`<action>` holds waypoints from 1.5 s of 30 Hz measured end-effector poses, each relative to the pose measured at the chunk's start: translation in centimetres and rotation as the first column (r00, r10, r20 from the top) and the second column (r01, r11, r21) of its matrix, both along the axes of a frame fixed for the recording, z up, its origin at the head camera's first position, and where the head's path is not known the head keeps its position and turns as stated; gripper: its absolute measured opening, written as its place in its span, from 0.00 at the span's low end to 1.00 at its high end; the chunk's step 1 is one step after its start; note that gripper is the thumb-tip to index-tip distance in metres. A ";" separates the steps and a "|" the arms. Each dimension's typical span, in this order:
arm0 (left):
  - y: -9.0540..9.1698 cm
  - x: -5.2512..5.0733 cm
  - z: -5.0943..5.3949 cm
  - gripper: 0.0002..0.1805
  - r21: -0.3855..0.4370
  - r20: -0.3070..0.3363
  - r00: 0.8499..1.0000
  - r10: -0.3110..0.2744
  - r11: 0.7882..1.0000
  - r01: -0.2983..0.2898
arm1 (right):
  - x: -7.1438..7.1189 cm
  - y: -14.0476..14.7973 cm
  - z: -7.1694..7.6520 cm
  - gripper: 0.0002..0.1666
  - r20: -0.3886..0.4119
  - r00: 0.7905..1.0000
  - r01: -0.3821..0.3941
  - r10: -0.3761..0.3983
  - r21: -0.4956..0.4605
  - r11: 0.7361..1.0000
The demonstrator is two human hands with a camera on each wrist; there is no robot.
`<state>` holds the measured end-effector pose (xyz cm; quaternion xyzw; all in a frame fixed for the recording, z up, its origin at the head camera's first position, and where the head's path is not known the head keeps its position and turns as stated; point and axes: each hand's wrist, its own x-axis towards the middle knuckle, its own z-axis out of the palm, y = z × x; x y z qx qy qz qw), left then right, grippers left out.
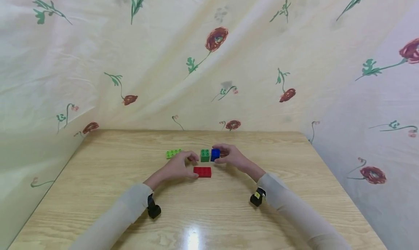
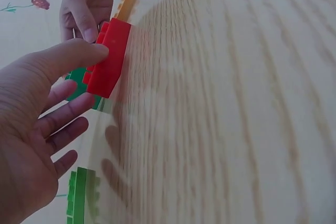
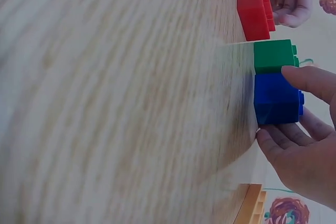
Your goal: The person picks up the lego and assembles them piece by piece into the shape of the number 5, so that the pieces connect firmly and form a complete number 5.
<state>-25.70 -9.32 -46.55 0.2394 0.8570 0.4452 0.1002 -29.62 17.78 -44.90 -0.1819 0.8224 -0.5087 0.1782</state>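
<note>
My left hand [image 1: 178,166] is beside the red brick [image 1: 202,172], its thumb at the brick's left end. In the left wrist view the thumb overlaps the red brick [image 2: 111,59], and the other fingers spread loosely. The right hand [image 1: 232,157] pinches the blue brick [image 1: 215,154], thumb on the near side and fingers on the far side. Just left of it stands a green brick [image 1: 204,155]. The right wrist view has the blue brick [image 3: 276,98] close against the green brick [image 3: 274,56]; whether they are joined I cannot tell.
A light green brick [image 1: 173,153] lies flat behind the left hand. An orange brick [image 3: 252,205] sits to the right of the blue one, mostly hidden from the head view by the right hand. Flowered cloth [image 1: 157,61] hangs along the table's [image 1: 203,213] back and sides.
</note>
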 end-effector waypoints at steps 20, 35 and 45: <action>0.8 -0.8 -0.4 0.13 -0.073 -0.029 0.999 -0.036 0.997 0.033 | -1.3 0.4 0.6 0.31 0.021 1.000 -0.012 0.009 0.123 0.992; 0.6 -1.5 0.5 0.11 -0.096 -0.010 0.995 -0.098 0.991 0.096 | -1.7 0.3 1.4 0.22 0.011 1.000 -0.006 0.005 0.161 0.987; 0.7 -1.4 0.7 0.11 -0.139 -0.035 0.994 -0.103 0.986 0.097 | -1.2 0.3 2.5 0.24 -0.002 1.000 -0.029 0.030 0.160 0.987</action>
